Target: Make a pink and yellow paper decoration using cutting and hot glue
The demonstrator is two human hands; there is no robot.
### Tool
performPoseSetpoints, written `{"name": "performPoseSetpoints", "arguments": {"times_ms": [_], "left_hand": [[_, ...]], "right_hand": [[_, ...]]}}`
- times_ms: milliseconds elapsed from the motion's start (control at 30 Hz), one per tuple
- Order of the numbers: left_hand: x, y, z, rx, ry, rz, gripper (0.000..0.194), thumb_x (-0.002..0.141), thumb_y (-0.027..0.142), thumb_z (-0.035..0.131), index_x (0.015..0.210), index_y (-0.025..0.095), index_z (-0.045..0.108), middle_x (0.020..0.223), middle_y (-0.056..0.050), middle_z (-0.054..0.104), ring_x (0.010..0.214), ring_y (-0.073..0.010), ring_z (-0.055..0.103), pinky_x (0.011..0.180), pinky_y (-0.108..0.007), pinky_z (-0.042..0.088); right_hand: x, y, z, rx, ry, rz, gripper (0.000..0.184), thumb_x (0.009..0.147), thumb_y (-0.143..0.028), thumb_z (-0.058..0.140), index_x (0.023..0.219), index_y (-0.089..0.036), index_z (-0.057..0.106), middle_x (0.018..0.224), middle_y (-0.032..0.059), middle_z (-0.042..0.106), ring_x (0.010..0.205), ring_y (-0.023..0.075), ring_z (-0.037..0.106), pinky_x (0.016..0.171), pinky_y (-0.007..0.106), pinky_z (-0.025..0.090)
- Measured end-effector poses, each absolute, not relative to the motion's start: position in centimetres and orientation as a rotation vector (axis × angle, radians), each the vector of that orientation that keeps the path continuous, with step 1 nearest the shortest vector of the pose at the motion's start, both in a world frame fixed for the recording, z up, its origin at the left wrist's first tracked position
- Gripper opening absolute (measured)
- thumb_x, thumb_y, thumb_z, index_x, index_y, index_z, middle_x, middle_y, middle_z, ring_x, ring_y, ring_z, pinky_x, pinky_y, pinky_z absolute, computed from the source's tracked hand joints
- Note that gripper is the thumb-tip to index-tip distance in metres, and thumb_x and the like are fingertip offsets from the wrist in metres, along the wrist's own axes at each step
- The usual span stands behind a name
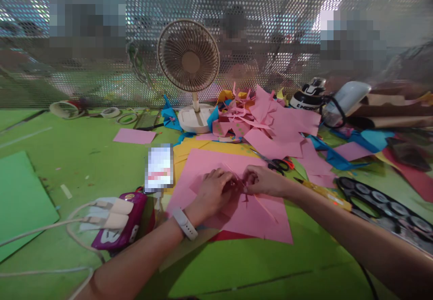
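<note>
A large sheet of pink paper (203, 158) lies under both hands. A thin pink paper strip (265, 208) runs slantwise across it between my fingers. My left hand (214, 194), a pale watch band (184, 223) at its wrist, has its fingers curled in at the strip, with the fingertips partly hidden. From the right, my right hand (259, 182) pinches the same strip, thumb against bent fingers. Just beyond it rest scissors (275, 162) with black handles. Below the sheet's front edge shows red paper (230, 235).
Behind stand a white fan (191, 61) and a heap of pink scraps (260, 115). A phone (158, 168) and a purple power strip (120, 221) with plugs lie left. On the right are a yellow tool (326, 195), a black tray (382, 205) and a black-and-white bottle (307, 94).
</note>
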State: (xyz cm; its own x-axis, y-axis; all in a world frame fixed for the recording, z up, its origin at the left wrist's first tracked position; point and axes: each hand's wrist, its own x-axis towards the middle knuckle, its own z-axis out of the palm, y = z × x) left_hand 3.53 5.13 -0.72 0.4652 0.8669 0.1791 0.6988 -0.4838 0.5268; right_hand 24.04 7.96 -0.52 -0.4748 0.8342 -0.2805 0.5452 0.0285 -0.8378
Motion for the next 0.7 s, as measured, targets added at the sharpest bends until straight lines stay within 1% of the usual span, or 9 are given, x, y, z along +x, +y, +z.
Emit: {"name": "performPoseSetpoints", "arguments": {"times_ms": [233, 400, 567, 700], "left_hand": [[3.6, 5.0, -0.5, 2.351, 1.318, 0.565, 0.009, 0.084, 0.027, 0.057, 0.091, 0.027, 0.062, 0.098, 0.0, 0.059, 0.09, -0.0193, 0.053, 0.077, -0.032, 0.039], [3.8, 4.9, -0.3, 2.354, 1.329, 0.548, 0.014, 0.084, 0.02, 0.053, 0.092, 0.027, 0.062, 0.099, 0.0, 0.059, 0.091, -0.0188, 0.053, 0.077, -0.032, 0.038], [4.0, 4.8, -0.3, 2.358, 1.36, 0.53, 0.012, 0.084, 0.019, 0.052, 0.091, 0.025, 0.06, 0.097, 0.0, 0.059, 0.09, -0.0188, 0.053, 0.076, -0.033, 0.036], [4.1, 4.8, -0.2, 2.365, 1.386, 0.518, 0.009, 0.083, 0.022, 0.052, 0.089, 0.024, 0.059, 0.094, -0.001, 0.058, 0.089, -0.0197, 0.053, 0.076, -0.033, 0.036]], "right_hand": [[24.1, 8.0, 0.1, -1.398, -1.983, 1.499, 0.023, 0.064, -0.024, 0.068, 0.082, -0.018, 0.054, 0.061, -0.0053, 0.054, 0.056, 0.0104, 0.051, 0.049, 0.021, 0.037], [24.0, 8.1, 0.7, -1.393, -1.949, 1.583, 0.02, 0.063, -0.015, 0.06, 0.082, -0.016, 0.054, 0.061, -0.004, 0.057, 0.055, 0.0104, 0.054, 0.049, 0.021, 0.04], [23.6, 7.9, 1.3, -1.427, -1.915, 1.616, 0.015, 0.066, -0.012, 0.051, 0.08, -0.016, 0.053, 0.053, -0.0047, 0.056, 0.048, 0.0107, 0.055, 0.046, 0.021, 0.04], [23.5, 7.9, 1.0, -1.457, -1.921, 1.573, 0.016, 0.065, -0.015, 0.056, 0.079, -0.017, 0.053, 0.054, -0.0051, 0.057, 0.049, 0.0111, 0.056, 0.045, 0.02, 0.041]]}}
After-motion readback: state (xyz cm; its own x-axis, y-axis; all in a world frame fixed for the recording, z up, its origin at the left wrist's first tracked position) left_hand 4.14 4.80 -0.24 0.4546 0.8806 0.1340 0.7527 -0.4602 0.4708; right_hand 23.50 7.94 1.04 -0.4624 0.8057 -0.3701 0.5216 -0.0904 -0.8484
